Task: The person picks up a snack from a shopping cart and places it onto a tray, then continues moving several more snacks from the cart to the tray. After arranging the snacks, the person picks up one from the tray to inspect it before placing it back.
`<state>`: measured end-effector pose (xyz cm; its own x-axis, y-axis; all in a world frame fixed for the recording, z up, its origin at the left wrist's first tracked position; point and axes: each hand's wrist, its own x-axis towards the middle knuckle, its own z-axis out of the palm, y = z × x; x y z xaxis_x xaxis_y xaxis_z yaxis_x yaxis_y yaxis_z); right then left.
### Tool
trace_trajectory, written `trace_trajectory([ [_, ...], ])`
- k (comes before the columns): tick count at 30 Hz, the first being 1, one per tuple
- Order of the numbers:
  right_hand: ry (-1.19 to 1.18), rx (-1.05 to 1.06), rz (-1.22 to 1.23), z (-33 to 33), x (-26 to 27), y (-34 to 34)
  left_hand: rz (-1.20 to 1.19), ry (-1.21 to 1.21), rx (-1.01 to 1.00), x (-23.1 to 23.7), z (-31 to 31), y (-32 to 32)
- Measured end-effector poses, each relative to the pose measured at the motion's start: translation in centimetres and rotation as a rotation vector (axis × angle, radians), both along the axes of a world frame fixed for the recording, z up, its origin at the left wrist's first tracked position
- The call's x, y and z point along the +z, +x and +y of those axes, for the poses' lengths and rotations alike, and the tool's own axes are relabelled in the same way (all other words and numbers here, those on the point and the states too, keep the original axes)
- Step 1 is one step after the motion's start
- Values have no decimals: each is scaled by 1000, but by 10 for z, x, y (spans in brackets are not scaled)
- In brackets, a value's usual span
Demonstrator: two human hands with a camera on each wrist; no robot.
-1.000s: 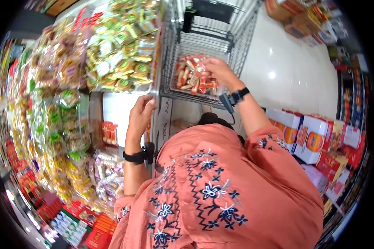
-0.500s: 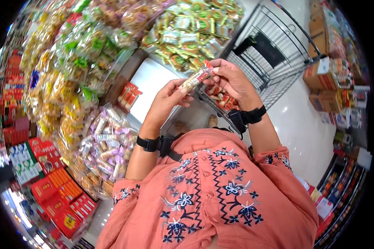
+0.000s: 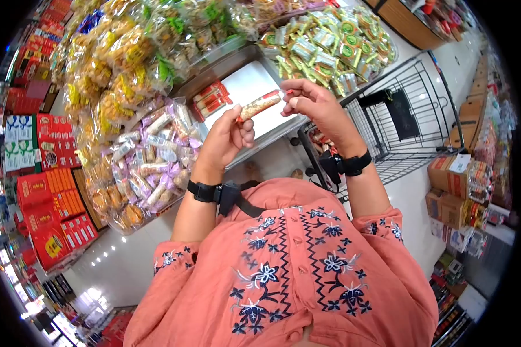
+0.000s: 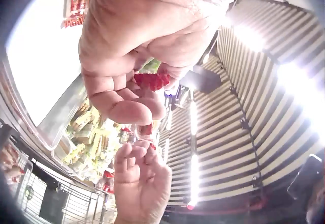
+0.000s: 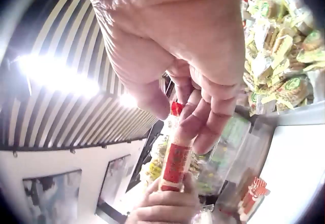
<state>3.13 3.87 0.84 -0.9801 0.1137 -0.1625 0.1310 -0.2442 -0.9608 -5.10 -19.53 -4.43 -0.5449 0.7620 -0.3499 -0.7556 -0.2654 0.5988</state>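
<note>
A slim, clear-wrapped snack stick (image 3: 261, 108) with red wrapper ends is held up in front of the body. My left hand (image 3: 226, 139) grips its lower left end between thumb and curled fingers; a crimped red end shows there in the left wrist view. At the other end, my right hand (image 3: 321, 113) has its thumb and fingertips at the red wrapper tip (image 5: 176, 108), pinching it in the right wrist view. Red print runs along the wrapper. Behind the stick, several similar red packets (image 3: 211, 99) lie in a white-bottomed bin (image 3: 246, 81).
Shopping cart (image 3: 404, 113) stands at the right, with more red packets (image 3: 323, 141) inside. Heaps of green-yellow packets (image 3: 336, 49), purple-white packets (image 3: 147, 165) and yellow bags (image 3: 113, 75) surround the bin. Red boxes (image 3: 55, 208) are stacked at the left, cartons (image 3: 448, 176) at the right.
My right hand was down in the cart at the packets, then rose with one stick to meet my left hand. Both hands now hold it, and the head view has swung left towards the bin.
</note>
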Motion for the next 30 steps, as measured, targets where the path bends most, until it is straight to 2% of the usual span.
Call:
trace_trajectory([
  [2,206,52,22,-4,-13,-12,-96,131,-26,-7,-10,-4],
  [7,355,23,57,-14,-32,-30,0,-70,45,-8,-23,-2],
  [10,321,112,-30,-15,-41,-38,110,-278,200,-2,-19,5],
  [11,291,116,-62,-17,-44,-40,93,-205,202,-8,-24,3],
  [14,226,126,-134,-21,-50,-45,193,-262,219,-21,-28,2],
  [20,190,144,-189,-28,-56,-56,216,-319,281,-18,-31,3],
  [24,145,169,-211,-30,-73,-67,205,-326,307,-27,-34,0],
  [27,125,165,-246,-33,-88,-74,84,-388,290,-34,-38,-1],
  [30,132,167,-282,-37,-109,-81,39,-473,220,-51,-45,3],
])
